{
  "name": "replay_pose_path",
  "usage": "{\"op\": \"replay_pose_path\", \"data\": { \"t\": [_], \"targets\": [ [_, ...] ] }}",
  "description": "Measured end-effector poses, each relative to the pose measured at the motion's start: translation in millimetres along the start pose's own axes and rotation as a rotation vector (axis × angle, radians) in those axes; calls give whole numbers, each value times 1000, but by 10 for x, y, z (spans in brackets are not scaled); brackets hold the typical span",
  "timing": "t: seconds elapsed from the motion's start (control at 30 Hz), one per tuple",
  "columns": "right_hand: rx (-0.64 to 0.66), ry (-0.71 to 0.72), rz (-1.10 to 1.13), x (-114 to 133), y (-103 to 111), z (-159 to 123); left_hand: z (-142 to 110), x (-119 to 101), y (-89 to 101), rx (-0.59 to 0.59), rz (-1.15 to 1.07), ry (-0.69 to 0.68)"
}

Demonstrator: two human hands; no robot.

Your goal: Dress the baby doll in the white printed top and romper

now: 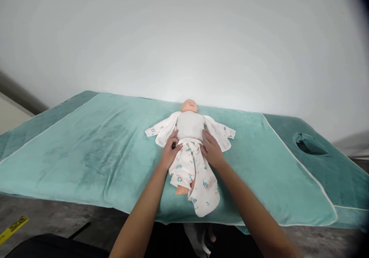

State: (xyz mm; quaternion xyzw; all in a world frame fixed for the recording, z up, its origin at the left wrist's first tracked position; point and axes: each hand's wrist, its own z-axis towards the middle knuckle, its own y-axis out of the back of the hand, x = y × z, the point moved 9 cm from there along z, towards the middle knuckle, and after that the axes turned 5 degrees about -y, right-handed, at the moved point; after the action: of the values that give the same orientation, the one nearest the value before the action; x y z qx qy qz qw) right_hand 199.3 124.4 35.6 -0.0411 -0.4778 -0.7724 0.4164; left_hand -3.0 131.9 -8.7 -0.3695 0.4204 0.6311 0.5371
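Printed trousers (pixel 205 185) lie nearest, one foot showing. At their waist, the left hand (pixel 172 150) and right hand (pixel 212 149), thumbs parted from fingers, touch either side. The doll (pixel 190 125) lies face-up on the green-covered bed (pixel 72 146), its jacket (pixel 217 135) spread wide.

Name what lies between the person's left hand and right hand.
In the head view, the doll's lower torso and its patterned trousers' waist lie between the left hand and the right hand.
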Motion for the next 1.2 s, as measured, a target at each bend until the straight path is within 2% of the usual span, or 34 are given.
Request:
{"op": "replay_pose_path", "data": {
  "t": [0.1,0.2,0.27,0.4,0.5,0.63,0.7,0.8,0.9,1.0,1.1,1.2],
  "targets": [
    [-7,-66,22,-80,-63,121,-14,-88,-8,-81,122,10],
    [-8,-166,46,-212,-111,191,73,-175,20,-113,285,70],
    [1,-226,33,-312,-116,266,222,-208,68,-106,428,118],
    [-1,-367,-50,-576,-108,522,685,-182,92,-18,658,158],
    [-62,-461,35,-808,-155,676,971,-87,40,20,594,167],
    [-154,-580,229,-1113,-303,668,1048,45,42,-46,481,172],
    [-188,-594,260,-1172,-338,641,1014,58,89,-111,471,127],
    [-246,-526,330,-1092,-288,665,998,17,128,-147,448,19],
    [-217,-425,495,-916,-247,743,1063,2,97,-76,394,-51],
    [-133,-408,596,-844,-271,794,1163,118,104,-50,396,-1],
    [-79,-493,546,-981,-353,819,1242,274,124,-98,408,62],
    [-102,-641,370,-1250,-420,851,1254,352,127,-160,404,95]
  ]
}}
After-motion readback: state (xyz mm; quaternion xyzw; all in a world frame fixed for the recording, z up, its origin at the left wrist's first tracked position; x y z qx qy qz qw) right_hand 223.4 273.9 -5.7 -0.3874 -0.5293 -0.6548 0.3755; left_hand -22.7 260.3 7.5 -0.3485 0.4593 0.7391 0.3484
